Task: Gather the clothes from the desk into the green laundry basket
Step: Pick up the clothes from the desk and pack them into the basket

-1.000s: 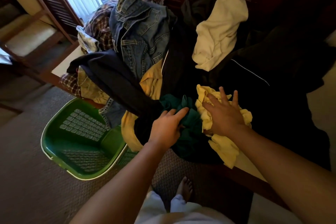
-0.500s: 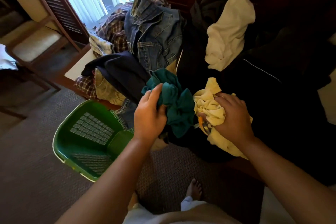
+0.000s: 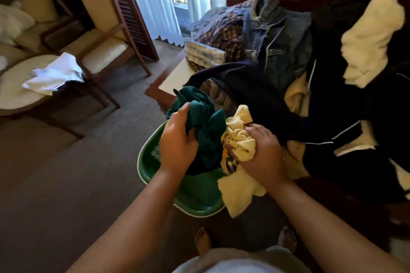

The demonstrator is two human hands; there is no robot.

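Both bundles up off bench [image 3: 175, 73] since second ago, swung left over green laundry basket [image 3: 199, 193]. My left hand [image 3: 177, 142] grips teal garment [image 3: 206, 122]; yellow garment [image 3: 240, 139] gripped in right hand [image 3: 261, 155], tail hanging across basket rim. Step, I judge: dropping first load. Next: lower, release both, tuck tail in. Basket on carpet [image 3: 66, 184] beside bench corner; green plastic, pale rim, slotted wall. Jeans [image 3: 275, 35], dark jackets [image 3: 337, 108] wait on bench.

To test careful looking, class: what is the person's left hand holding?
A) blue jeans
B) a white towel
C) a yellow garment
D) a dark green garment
D: the left hand grips the dark green garment in front of the basket, while the right hand holds the yellow garment.
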